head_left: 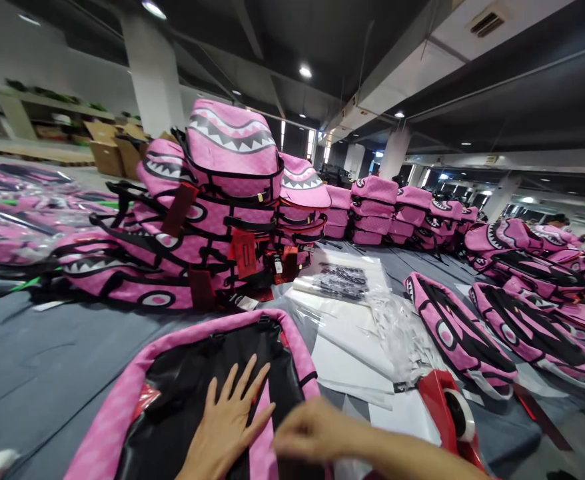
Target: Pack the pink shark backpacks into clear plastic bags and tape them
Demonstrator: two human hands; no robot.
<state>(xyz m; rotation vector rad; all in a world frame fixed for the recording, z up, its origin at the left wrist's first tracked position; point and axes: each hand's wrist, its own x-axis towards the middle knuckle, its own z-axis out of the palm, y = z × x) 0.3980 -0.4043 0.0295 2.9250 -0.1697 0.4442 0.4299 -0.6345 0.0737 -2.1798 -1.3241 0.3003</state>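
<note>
A pink backpack [122, 413] with a black back panel lies face down on the grey table in front of me. My left hand [230, 417] rests flat on its black panel, fingers spread. My right hand [312, 430] hovers just right of it over the backpack's edge, fingers curled together and blurred by motion; whether it holds anything does not show.
A tall stack of pink shark-mouth backpacks [207, 213] stands behind. Clear plastic bags [347, 300] lie to the right. A red tape dispenser [452, 413] sits near my right arm. More backpacks [497, 333] lie at the right, and further piles [387, 213] stretch back.
</note>
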